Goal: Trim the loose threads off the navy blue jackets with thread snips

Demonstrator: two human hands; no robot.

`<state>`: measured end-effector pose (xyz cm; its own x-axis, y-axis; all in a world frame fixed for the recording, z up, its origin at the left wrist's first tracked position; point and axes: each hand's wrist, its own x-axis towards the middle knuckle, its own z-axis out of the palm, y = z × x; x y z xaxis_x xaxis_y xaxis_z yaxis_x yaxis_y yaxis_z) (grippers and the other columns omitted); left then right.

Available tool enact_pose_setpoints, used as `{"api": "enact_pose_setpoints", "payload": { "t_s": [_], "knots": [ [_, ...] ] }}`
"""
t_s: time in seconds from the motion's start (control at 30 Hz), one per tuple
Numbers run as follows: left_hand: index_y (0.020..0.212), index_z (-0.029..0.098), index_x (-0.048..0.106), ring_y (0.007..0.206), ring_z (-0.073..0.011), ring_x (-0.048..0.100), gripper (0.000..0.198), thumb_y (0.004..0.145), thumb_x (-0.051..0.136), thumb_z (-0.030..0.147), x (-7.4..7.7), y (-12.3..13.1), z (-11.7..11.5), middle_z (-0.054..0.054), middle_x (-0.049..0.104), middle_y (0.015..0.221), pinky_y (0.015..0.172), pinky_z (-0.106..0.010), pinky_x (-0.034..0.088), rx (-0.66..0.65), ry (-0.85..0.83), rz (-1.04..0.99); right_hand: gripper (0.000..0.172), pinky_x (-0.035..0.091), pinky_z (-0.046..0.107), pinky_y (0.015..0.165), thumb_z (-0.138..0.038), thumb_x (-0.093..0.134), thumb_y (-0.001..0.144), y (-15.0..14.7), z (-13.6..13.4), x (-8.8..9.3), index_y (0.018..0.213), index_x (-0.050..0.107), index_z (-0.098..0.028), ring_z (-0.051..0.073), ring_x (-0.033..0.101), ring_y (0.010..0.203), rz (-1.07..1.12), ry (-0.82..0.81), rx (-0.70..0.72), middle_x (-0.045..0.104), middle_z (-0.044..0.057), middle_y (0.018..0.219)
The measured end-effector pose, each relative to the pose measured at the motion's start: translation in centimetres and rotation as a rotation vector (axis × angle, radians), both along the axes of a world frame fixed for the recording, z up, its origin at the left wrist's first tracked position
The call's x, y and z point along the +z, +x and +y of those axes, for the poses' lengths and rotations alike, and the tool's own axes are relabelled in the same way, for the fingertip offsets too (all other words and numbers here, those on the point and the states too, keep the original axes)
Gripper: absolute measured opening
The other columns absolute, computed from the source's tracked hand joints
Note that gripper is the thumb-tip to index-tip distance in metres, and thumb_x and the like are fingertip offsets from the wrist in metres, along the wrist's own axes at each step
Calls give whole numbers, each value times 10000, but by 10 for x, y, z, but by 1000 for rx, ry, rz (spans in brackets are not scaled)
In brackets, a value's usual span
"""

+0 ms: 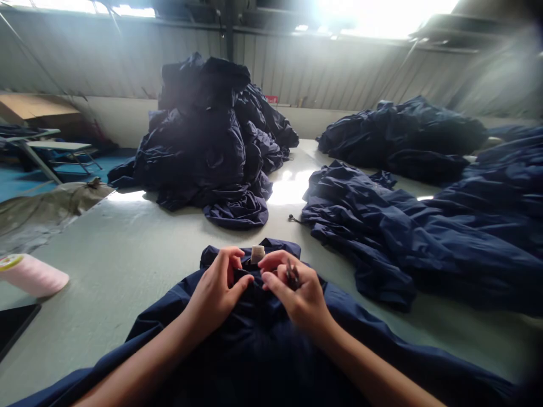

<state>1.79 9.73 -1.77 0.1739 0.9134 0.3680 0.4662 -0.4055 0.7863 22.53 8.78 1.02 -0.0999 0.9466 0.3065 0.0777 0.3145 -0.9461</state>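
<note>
A navy garment (263,345) lies spread on the pale table (127,254) right in front of me, its collar end pointing away. A small beige label (257,254) sits at the collar. My left hand (216,291) pinches the dark fabric just left of the label, fingers curled. My right hand (294,291) pinches the fabric beside the label too, and a small dark tool, perhaps thread snips (292,275), is tucked in its fingers.
A tall heap of navy garments (207,141) stands at the table's far middle. More navy garments (403,226) lie spread to the right, another pile (403,135) behind them. A pink thread cone (31,274) lies at the left edge, a dark flat object (12,325) below it.
</note>
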Motion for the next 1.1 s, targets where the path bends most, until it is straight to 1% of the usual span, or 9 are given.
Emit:
{"api": "enact_pose_setpoints", "payload": {
  "t_s": [0.1,0.23,0.33,0.4,0.53,0.67,0.83,0.93,1.1],
  "knots": [
    [1350,294,506,903,-173,641,428,976,679,177,2,2,-7,-27,625,1143,876,-351,580,-93,78,-10,437,542,303,678,-278,797,889,-9,-5,0,570,511,-194,137,633,655,35,-128,122,787,67,1031],
    [1464,309,481,1087,-213,646,572,961,681,125,4,5,-12,-79,591,1385,963,-379,569,-202,113,-42,405,539,293,654,-231,825,822,-12,-1,-8,530,548,-186,148,663,624,222,-282,101,779,34,851],
    [1475,325,504,1109,-229,637,608,941,735,147,5,6,-11,-63,615,1382,938,-375,563,-157,70,-14,179,544,292,679,-202,782,835,-9,2,-16,664,738,-175,151,656,624,266,-320,97,730,7,736],
    [1435,318,541,1099,-232,629,561,939,773,194,5,6,-9,-50,637,1348,925,-375,561,-102,33,16,130,547,300,686,-205,790,823,-7,3,-22,699,772,-172,150,659,624,302,-348,109,740,12,776],
    [1391,295,570,1097,-237,614,526,932,826,289,3,5,-8,-43,649,1324,980,-401,550,-55,9,57,280,532,288,647,-204,880,770,-7,4,-31,573,684,-167,116,656,587,344,-385,85,773,20,944],
    [1383,280,570,1127,-241,620,522,932,832,304,1,4,-9,-43,657,1333,1002,-399,556,-77,18,81,309,529,276,590,-196,901,764,-7,7,-37,563,667,-170,111,645,556,394,-418,64,763,15,903],
    [1406,229,590,1419,-284,525,463,991,771,324,2,3,-10,-84,587,1557,1163,-445,483,-143,69,145,433,528,268,549,-167,885,760,-8,8,-38,498,540,-177,124,629,562,485,-422,93,729,9,803],
    [1403,195,629,1373,-282,555,438,1011,754,345,2,3,-9,-91,665,1463,1183,-440,453,-159,92,183,438,526,271,563,-137,860,773,-8,7,-36,499,521,-179,126,621,565,515,-408,119,705,-1,762],
    [1178,177,715,1192,-270,594,246,1015,753,356,1,3,-9,-75,729,1232,1057,-398,488,-187,83,189,377,524,285,603,-111,828,807,-7,8,-35,515,599,-177,137,621,584,499,-385,143,713,9,745]
  ]
}}
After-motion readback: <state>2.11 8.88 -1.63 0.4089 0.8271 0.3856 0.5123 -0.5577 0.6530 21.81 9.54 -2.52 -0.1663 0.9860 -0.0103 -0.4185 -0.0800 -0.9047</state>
